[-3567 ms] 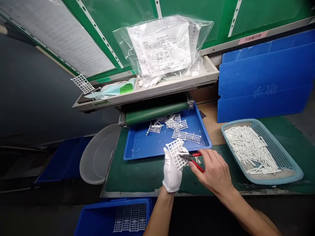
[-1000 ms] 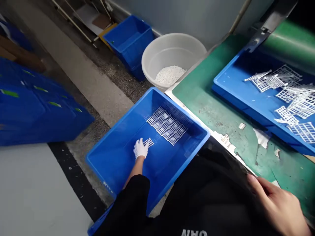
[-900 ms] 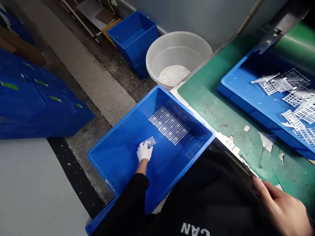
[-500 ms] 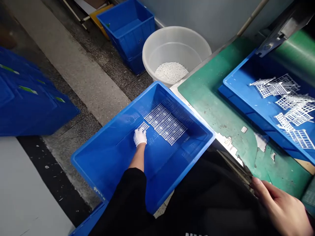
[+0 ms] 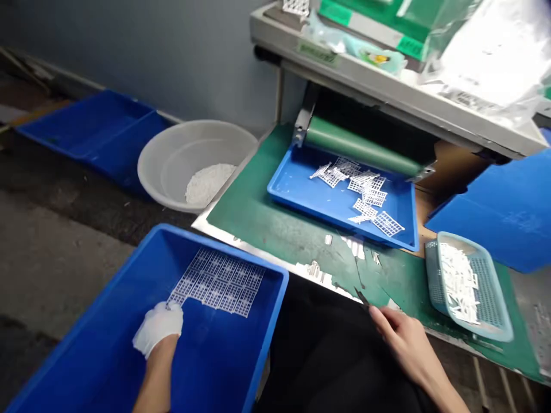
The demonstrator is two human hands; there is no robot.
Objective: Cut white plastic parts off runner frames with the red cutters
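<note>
The gloved left hand (image 5: 157, 328) rests low in a blue bin (image 5: 275, 287) at lower left. Its fingers (image 5: 170, 312) lie close together against the corner of a white plastic lattice (image 5: 217, 284), which lies flat on the bin floor; whether they pinch it cannot be told.

The bare right hand (image 5: 402, 344) sits at lower right, at the front edge of the counter (image 5: 275, 229). Its fingers (image 5: 379, 315) are curled, just behind a dark pointed tip that looks like pliers (image 5: 360, 296). Dark clothing (image 5: 336, 355) hides the rest, so any grip on them cannot be told.

The counter's worn green mat has torn patches along the edge. On it, a shallow blue tray (image 5: 297, 195) holds loose lattice pieces (image 5: 365, 195) below a green roller (image 5: 361, 146). Further right, a pale blue basket (image 5: 434, 269) holds white sticks (image 5: 458, 281).

A metal shelf (image 5: 387, 74) runs above. At upper left, a gray tub (image 5: 181, 155) holds a white pile (image 5: 209, 183), with a blue crate (image 5: 99, 132) beyond it on the floor.
</note>
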